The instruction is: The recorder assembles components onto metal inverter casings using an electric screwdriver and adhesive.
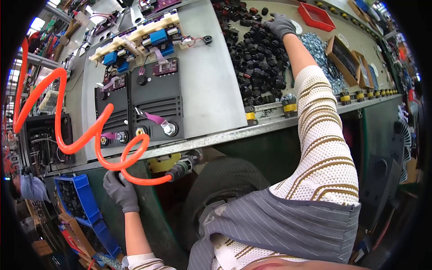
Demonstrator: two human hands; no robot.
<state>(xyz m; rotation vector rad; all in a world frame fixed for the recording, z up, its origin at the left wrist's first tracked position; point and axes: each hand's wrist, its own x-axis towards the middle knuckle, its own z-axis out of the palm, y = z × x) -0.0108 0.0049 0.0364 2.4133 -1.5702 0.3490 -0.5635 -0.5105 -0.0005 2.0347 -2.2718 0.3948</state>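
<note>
My right hand (pixel 281 27), in a grey glove, reaches to the far edge of a pile of small black plastic parts (pixel 261 67). Its fingers look apart, and the fingertips are close to the parts. Down at the bench's front edge hangs my left hand (pixel 121 192), also gloved, loosely open with nothing visible in it. Just above it loops an orange coiled air hose (pixel 67 146), which runs to an air tool (pixel 180 166) by the bench edge. Two black panels (pixel 157 101) with purple circuit boards (pixel 165 67) and metal fittings (pixel 169 128) lie on the bench.
Behind the panels stands a cream rack (pixel 135 38) with blue blocks and wiring. Right of the black pile are silvery small hardware (pixel 317 49), a red tray (pixel 316 17) and an open cardboard box (pixel 343 60). Blue bins (pixel 81 198) stand below left.
</note>
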